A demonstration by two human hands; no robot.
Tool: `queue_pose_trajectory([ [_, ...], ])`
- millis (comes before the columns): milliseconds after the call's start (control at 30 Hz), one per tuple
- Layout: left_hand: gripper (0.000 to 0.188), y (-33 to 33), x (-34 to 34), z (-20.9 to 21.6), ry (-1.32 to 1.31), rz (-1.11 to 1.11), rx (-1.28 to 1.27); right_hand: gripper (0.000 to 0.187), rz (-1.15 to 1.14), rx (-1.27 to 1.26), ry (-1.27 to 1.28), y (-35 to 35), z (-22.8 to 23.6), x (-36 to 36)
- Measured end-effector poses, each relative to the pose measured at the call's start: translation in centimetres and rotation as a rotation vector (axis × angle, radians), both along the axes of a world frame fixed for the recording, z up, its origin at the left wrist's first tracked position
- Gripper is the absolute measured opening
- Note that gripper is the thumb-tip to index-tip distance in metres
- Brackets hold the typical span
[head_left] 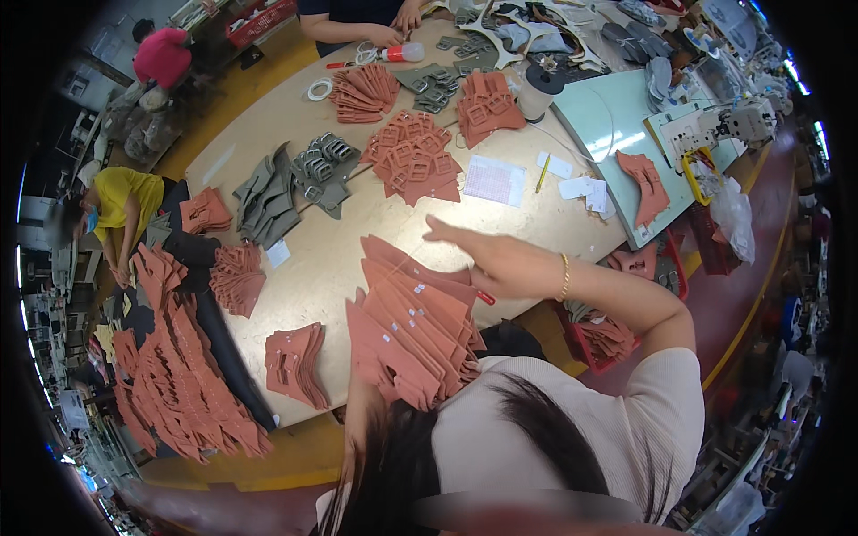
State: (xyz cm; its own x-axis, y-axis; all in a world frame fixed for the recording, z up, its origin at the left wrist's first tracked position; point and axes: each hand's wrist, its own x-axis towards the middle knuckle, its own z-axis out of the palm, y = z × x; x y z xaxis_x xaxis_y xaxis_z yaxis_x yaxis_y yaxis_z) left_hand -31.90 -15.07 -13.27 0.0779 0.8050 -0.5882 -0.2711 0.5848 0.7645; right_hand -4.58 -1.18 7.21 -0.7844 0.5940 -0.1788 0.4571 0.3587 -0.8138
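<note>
A fanned stack of salmon-coloured shoe upper pieces (416,335), with small pale marks on them, is held up in front of my body. My left forearm (356,415) runs up beneath it, and my left hand grips it from below, mostly hidden by the pieces. To the right of the stack's upper end is my right hand (505,263), with a finger stretched out to the left. Its lower fingers curl around a small red-handled tool (485,297); the tool's working end is hidden. A thin thread shows above the stack.
Another salmon stack (297,364) lies at the table's near left edge. Buckled salmon pieces (416,156) and grey-green pieces (268,196) lie farther back, beside a printed sheet (494,181). A sewing machine (724,125) stands right. Other people (128,205) are beyond the table.
</note>
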Motion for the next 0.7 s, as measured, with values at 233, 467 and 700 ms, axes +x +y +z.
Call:
queue_pose_trajectory([
  [233, 0.059, 1.3, 1.1, 0.7, 0.090, -0.004, 0.057, 0.047, -0.052, 0.081, -0.114, 2.3, -3.4, -4.2],
  [467, 0.060, 0.9, -2.1, 2.4, 0.199, -0.040, 0.089, 0.050, 0.127, -0.244, -0.120, 4.3, -10.1, -10.1],
  [700, 0.061, 4.9, -9.4, 5.5, 0.330, -0.105, 0.136, 0.037, 0.081, -0.627, -0.226, -1.5, -15.9, -4.7],
])
